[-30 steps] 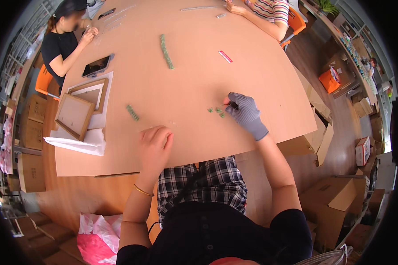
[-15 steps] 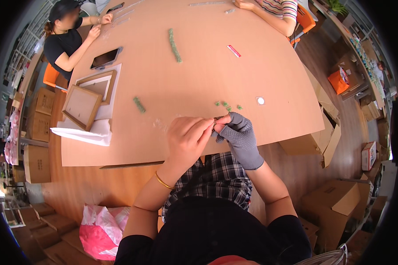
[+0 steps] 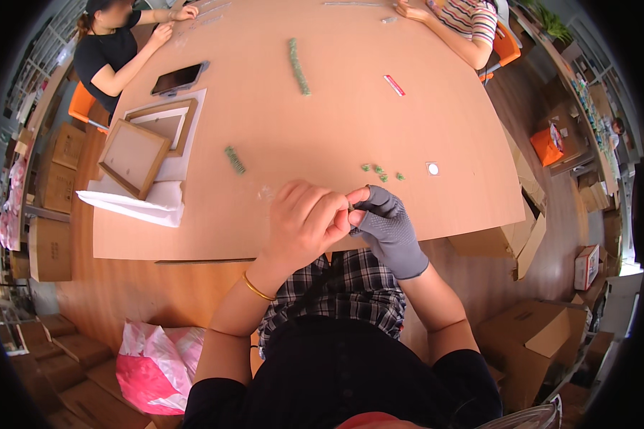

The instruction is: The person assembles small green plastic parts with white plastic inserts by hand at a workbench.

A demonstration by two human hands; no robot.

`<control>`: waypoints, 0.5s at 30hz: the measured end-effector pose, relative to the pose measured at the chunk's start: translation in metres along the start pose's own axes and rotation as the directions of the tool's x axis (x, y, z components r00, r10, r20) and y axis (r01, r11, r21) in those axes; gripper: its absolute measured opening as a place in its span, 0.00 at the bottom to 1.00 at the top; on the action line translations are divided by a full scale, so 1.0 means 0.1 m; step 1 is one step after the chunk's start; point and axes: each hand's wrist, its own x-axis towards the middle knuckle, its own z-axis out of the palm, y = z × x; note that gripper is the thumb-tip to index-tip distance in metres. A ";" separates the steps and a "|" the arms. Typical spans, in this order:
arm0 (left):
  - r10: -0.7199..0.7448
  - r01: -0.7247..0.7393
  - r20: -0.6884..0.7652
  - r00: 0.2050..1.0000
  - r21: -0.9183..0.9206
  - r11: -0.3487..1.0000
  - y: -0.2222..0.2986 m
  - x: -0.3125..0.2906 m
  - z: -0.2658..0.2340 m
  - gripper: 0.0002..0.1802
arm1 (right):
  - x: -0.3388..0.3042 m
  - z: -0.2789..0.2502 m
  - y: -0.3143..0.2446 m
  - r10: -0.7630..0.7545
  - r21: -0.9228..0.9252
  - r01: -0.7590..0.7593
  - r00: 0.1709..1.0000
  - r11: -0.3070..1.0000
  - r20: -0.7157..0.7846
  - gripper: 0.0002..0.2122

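Both my hands meet over the table's near edge, fingertips together. My bare left hand [image 3: 304, 223] is closed in a pinch; a gold bangle [image 3: 258, 287] circles that wrist. My right hand [image 3: 388, 230], in a grey dotted glove with bare fingertips, pinches at the same spot. Whatever lies between the fingers is too small and hidden to name. Just beyond my right hand lie several small green pieces [image 3: 383, 177]. A short green strip [image 3: 235, 160] rests to the left, and a longer green strip [image 3: 299, 67] farther off.
Stacked wooden frames [image 3: 134, 157] lie on white sheeting at the left, with a phone [image 3: 179, 79] behind. A white round piece [image 3: 433, 169] and a red strip [image 3: 394, 85] are at right. Two people sit across the table [image 3: 322, 129]. Cardboard boxes [image 3: 529, 336] and a pink-white bag [image 3: 157, 368] stand below.
My hands stay pinched together, with the fingers shifted slightly. The view has tilted and moved a little, so the table's things appear farther right. Nothing on the table has visibly been moved.
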 end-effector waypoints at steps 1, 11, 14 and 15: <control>-0.007 0.007 -0.004 1.000 -0.001 1.000 -0.01 -0.02 -0.01 0.12 | 0.02 0.00 0.02 0.044 0.108 -0.045 0.999 0.993 0.012 0.11; -0.283 0.289 0.067 0.957 -0.108 0.951 -0.22 -0.49 -0.21 0.11 | 0.40 0.15 0.07 -0.128 -0.313 0.122 0.992 0.942 0.001 0.06; -0.363 0.361 0.093 0.927 0.034 0.932 -0.35 -0.76 -0.16 0.10 | 0.74 0.32 0.09 -0.088 -0.605 0.075 0.996 0.792 0.008 0.05; -0.392 0.388 0.101 0.914 0.064 0.920 -0.38 -0.82 -0.13 0.10 | 0.89 0.35 0.13 -0.081 -0.608 0.073 0.997 0.791 0.015 0.05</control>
